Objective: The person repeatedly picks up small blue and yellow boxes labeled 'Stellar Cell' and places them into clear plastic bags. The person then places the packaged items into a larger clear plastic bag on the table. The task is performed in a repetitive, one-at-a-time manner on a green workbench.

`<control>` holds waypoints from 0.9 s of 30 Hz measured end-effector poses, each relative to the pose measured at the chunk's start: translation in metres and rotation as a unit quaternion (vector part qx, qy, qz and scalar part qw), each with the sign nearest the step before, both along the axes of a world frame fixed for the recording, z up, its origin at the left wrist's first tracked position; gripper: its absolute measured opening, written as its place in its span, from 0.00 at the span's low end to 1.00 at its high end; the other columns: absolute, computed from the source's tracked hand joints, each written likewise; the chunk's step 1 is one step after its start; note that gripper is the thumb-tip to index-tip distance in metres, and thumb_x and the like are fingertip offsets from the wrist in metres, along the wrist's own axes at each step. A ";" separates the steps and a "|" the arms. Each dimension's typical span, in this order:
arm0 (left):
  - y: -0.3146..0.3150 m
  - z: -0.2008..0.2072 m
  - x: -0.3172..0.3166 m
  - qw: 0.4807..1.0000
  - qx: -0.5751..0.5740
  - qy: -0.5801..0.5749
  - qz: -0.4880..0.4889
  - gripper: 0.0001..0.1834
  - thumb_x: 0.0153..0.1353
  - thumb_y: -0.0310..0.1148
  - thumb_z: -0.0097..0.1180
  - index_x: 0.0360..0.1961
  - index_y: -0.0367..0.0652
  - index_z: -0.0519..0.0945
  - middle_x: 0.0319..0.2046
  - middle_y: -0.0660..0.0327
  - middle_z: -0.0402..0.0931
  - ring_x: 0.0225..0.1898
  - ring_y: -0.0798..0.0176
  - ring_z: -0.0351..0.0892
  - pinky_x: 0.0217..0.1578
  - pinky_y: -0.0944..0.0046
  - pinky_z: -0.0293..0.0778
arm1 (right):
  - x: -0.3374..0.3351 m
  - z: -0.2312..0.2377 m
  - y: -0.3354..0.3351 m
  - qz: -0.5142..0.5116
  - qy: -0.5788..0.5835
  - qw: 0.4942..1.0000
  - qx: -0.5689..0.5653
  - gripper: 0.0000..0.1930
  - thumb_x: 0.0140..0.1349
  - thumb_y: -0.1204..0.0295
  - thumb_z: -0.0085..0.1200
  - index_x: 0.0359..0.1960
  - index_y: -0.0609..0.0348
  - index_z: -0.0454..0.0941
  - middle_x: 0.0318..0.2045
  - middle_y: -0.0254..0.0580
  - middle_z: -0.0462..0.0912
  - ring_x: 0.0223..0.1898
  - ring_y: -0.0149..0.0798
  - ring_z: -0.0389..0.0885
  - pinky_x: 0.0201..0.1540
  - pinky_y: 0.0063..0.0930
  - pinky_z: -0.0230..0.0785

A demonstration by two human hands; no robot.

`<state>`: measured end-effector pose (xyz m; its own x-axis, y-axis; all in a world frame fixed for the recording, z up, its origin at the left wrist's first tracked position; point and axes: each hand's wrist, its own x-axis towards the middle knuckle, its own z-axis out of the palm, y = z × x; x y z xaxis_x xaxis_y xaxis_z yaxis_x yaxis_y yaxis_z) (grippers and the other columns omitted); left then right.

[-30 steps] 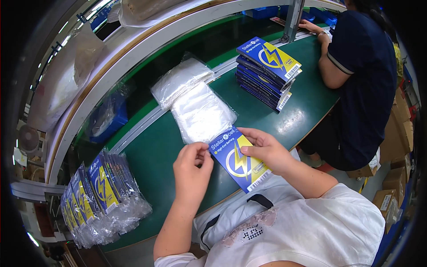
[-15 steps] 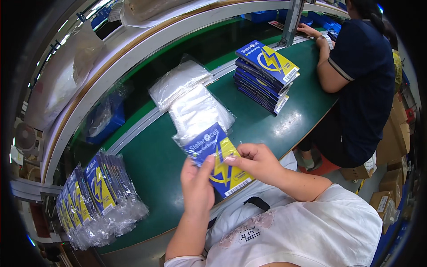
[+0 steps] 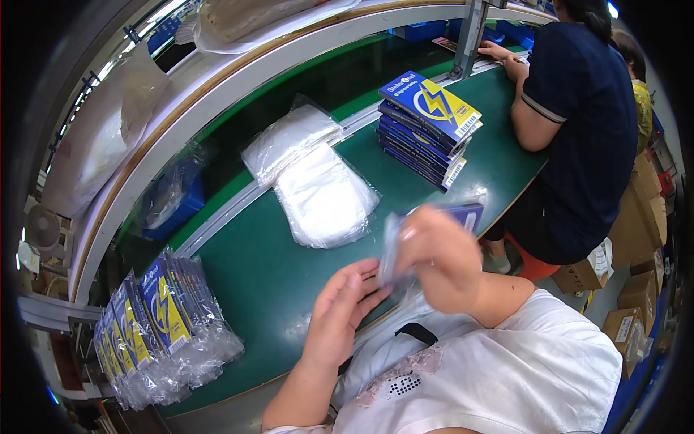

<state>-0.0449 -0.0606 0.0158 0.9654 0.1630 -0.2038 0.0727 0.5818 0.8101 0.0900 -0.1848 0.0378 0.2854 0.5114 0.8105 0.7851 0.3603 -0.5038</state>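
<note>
Your right hand (image 3: 442, 260), blurred in the view, was closed around a flat blue rectangular box (image 3: 465, 213), gripping it above the near edge of the dark green, smooth tabletop (image 3: 249, 289). The box was tilted and partly hidden behind your fingers; one end stuck out to the right of them, and blurred translucent plastic (image 3: 390, 249) showed on the left side. Your left hand (image 3: 340, 311) was open, fingers spread and slightly curled, with the tips right by that plastic; you could not tell from this view whether they touched it.

Beyond your hands, toward the middle, lay two overlapping piles of clear, whitish flat plastic bags: the nearer pile (image 3: 325, 201) rested on the tabletop, and the farther pile (image 3: 293, 141) reached across the pale metal rail (image 3: 220, 220). To the right of them stood an uneven stack of blue-and-yellow flat boxes (image 3: 426, 129), the top one showing a yellow lightning bolt.

At your far left, a row of blue-and-yellow boxes in clear plastic bags (image 3: 163, 322) stood close together, the loose ends of the bags crumpled toward you. Behind the rail sat a blue plastic bin (image 3: 184, 206) with clear film in it. A co-worker in a navy short-sleeved shirt (image 3: 585, 130) sat to your right.
</note>
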 end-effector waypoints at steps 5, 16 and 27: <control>0.010 0.005 -0.008 0.989 -0.128 0.043 0.057 0.25 0.65 0.34 0.40 0.61 0.34 0.64 0.53 0.56 0.73 0.51 0.63 0.74 0.51 0.60 0.71 | -0.043 -0.015 0.025 0.287 0.013 0.954 -0.083 0.15 0.52 0.78 0.55 0.44 0.61 0.76 0.34 0.45 0.75 0.29 0.47 0.74 0.31 0.37 0.69; 0.108 0.049 -0.100 0.515 0.735 0.101 0.430 0.23 0.56 0.24 0.53 0.55 0.33 0.73 0.56 0.46 0.71 0.58 0.50 0.70 0.58 0.57 0.64 | -0.014 -0.019 0.024 0.246 0.110 0.946 -0.181 0.17 0.54 0.77 0.59 0.47 0.67 0.76 0.29 0.46 0.78 0.29 0.40 0.80 0.31 0.28 0.72; 0.133 0.031 -0.096 0.279 0.832 0.216 0.427 0.24 0.55 0.35 0.62 0.53 0.40 0.74 0.56 0.49 0.65 0.62 0.43 0.60 0.58 0.45 0.59 | 0.022 0.028 -0.009 -0.032 0.015 0.993 -0.110 0.08 0.57 0.79 0.52 0.36 0.71 0.78 0.31 0.48 0.79 0.30 0.38 0.78 0.35 0.26 0.68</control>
<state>-0.1411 0.0729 0.0465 0.3726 0.5124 0.7737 0.7839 -0.6200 0.0331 0.1116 -0.1935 0.0653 0.3451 0.6559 0.6713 0.7866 0.1881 -0.5881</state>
